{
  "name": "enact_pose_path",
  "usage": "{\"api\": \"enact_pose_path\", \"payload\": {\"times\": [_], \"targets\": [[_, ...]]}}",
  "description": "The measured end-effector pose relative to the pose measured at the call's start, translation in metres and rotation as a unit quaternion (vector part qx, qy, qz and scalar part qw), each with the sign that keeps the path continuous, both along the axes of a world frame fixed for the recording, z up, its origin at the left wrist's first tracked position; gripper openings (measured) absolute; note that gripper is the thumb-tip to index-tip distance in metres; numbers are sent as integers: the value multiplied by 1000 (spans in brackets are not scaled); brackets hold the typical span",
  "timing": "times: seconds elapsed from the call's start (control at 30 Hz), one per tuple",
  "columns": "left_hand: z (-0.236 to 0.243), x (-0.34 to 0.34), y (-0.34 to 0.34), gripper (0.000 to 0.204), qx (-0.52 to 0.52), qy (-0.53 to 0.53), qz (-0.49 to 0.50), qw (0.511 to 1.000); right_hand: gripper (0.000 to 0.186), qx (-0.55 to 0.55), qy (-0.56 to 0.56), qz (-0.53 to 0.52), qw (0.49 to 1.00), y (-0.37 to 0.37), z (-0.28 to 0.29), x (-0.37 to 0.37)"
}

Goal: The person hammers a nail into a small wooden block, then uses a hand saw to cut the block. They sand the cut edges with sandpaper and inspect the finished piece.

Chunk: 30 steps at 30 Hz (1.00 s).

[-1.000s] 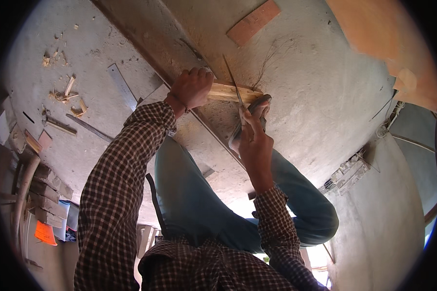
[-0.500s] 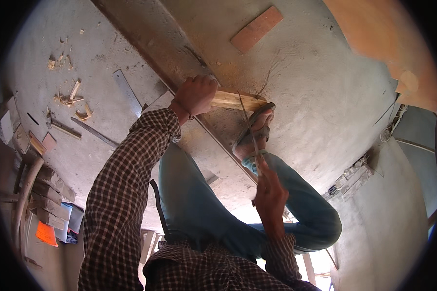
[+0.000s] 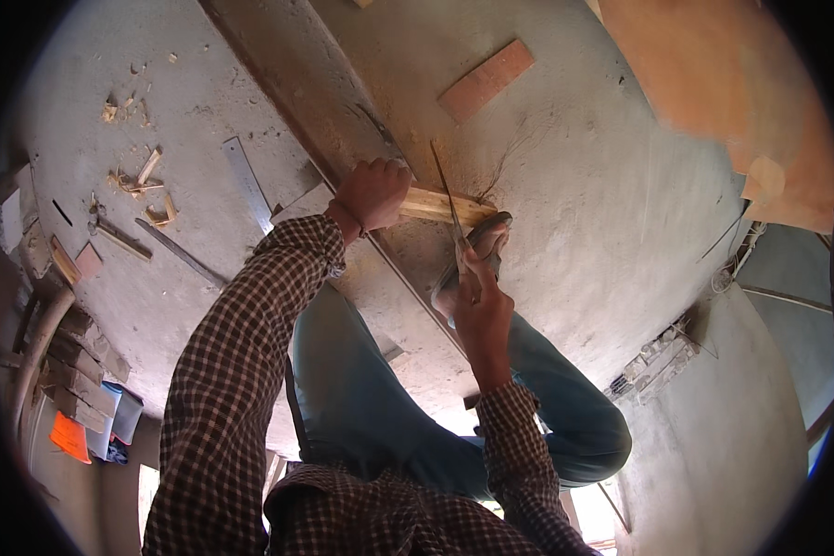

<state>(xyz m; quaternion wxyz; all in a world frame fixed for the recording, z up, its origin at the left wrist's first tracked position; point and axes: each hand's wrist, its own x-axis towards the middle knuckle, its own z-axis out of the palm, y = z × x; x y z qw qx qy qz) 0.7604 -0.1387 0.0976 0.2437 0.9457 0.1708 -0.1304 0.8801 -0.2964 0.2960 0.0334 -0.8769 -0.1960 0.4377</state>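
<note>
My left hand (image 3: 372,195) is closed on the left end of a pale, split wooden piece (image 3: 422,203) lying across a long rusty strip (image 3: 278,88). My right hand (image 3: 482,306) is wrapped round the handle of a long thin saw-like blade (image 3: 441,171), which crosses that piece near its right part; its edge is too small to make out. A sandaled foot (image 3: 494,230) is at the piece's right end. To the left lie a metal straightedge (image 3: 247,181) and a dark flat bar (image 3: 178,248).
Wood shavings (image 3: 148,176) and short offcuts (image 3: 120,241) lie on the concrete floor (image 3: 621,185) at left. A reddish board (image 3: 486,81) is beyond the work, a large orange sheet (image 3: 713,74) at upper right. Bricks (image 3: 83,366) and an orange item (image 3: 69,435) sit at lower left.
My right hand and the blade drew back toward my body half a second ago, then moved forward again across the wood. My left hand still grips the piece.
</note>
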Motion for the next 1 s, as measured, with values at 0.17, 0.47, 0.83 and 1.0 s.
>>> {"api": "enact_pose_path", "payload": {"times": [0.17,0.47,0.83,1.0], "targets": [[1,-2,26,69,12,0,13,1000,28,142,-92,138,976,-38,47,-8],[7,-8,6,66,-15,12,7,1000,43,61,-20,79,995,-22,41,-5],[1,-9,0,67,6,16,0,1000,36,119,-34,69,990,-45,53,-10],[7,-9,-4,67,0,4,-13,1000,36,59,-17,8,998,2,-8,-1]]}}
